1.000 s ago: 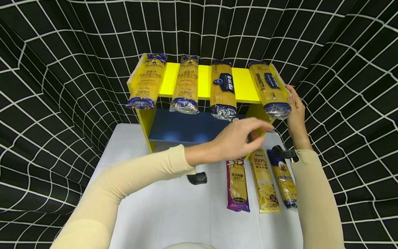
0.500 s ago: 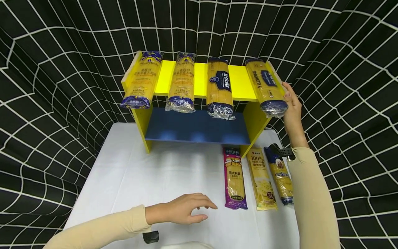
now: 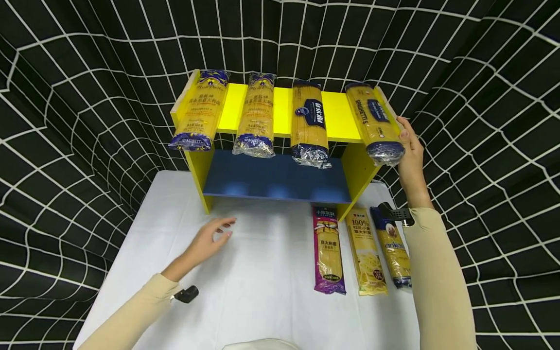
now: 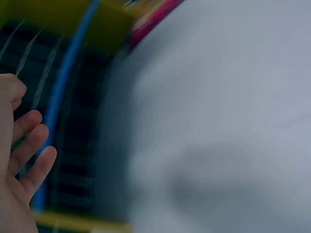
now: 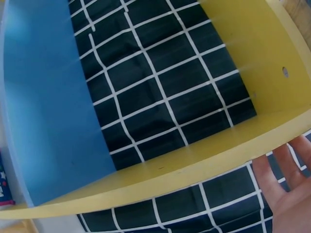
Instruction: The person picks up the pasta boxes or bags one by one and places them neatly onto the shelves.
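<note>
My left hand (image 3: 211, 239) hovers over the white table by the shelf's left side panel, fingers loosely bent and holding nothing. In the left wrist view that hand (image 4: 22, 165) shows against the blurred blue board's edge. With extended fingers, my right hand (image 3: 412, 158) touches the outside of the yellow shelf's right side panel (image 3: 360, 167). The right wrist view has its fingers (image 5: 291, 167) along that panel's outer side. On the yellow top board (image 3: 282, 112) lie several spaghetti packs, among them a blue-ended one (image 3: 201, 109) at left and one (image 3: 375, 121) nearest my right hand.
A blue lower board (image 3: 275, 177) spans the shelf. On the table's right lie a purple-edged pasta pack (image 3: 329, 250), a yellow pasta pack (image 3: 366, 250) and a blue-topped pasta pack (image 3: 392, 248). A black curtain with white grid lines (image 3: 280, 43) surrounds the table.
My left hand has gone from in front of the shelf's right side down to the table's front, then left and forward to the left panel. My right hand stays at the right panel.
</note>
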`<state>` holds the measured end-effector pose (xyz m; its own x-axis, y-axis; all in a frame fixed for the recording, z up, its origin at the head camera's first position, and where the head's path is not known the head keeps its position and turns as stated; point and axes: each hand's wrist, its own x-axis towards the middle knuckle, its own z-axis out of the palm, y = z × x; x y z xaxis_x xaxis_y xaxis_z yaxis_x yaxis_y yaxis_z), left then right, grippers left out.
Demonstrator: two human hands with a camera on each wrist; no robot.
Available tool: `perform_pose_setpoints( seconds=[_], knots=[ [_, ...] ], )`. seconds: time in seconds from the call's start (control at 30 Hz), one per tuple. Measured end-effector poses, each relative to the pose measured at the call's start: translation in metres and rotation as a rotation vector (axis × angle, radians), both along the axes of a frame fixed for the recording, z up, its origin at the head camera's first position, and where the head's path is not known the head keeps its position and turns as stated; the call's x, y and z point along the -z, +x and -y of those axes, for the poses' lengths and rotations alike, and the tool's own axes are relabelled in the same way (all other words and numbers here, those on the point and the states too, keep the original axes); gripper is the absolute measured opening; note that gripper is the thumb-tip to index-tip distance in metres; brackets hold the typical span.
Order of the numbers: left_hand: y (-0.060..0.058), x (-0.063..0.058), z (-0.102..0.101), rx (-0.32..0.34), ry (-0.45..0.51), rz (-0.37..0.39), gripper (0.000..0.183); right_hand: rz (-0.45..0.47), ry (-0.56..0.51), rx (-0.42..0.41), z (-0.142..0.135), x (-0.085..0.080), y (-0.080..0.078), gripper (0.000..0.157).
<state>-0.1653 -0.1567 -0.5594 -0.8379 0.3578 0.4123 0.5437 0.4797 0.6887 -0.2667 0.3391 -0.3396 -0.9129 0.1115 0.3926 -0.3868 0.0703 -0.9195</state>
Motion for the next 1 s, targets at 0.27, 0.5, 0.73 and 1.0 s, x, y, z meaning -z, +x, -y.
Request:
perform_pose_setpoints(
  seconds=[0.27,0.5,0.73,1.0],
  knots=[
    [-0.047,-0.084,0.085,-0.367,0.165,-0.120,0.024,-0.003,-0.016,-0.012,0.000,0.002,-0.003,0.046],
    [-0.075,-0.180,0.108,-0.440,0.211,-0.257,0.037,0.008,-0.017,-0.015,-0.001,0.000,0.001,0.047],
    [-0.100,-0.215,0.112,-0.367,0.006,-0.161,0.048,0.012,-0.025,-0.015,0.000,-0.001,-0.002,0.046],
    [-0.115,-0.222,0.099,-0.258,-0.067,-0.055,0.049,0.017,-0.025,-0.015,0.000,-0.001,0.001,0.048]
  ],
)
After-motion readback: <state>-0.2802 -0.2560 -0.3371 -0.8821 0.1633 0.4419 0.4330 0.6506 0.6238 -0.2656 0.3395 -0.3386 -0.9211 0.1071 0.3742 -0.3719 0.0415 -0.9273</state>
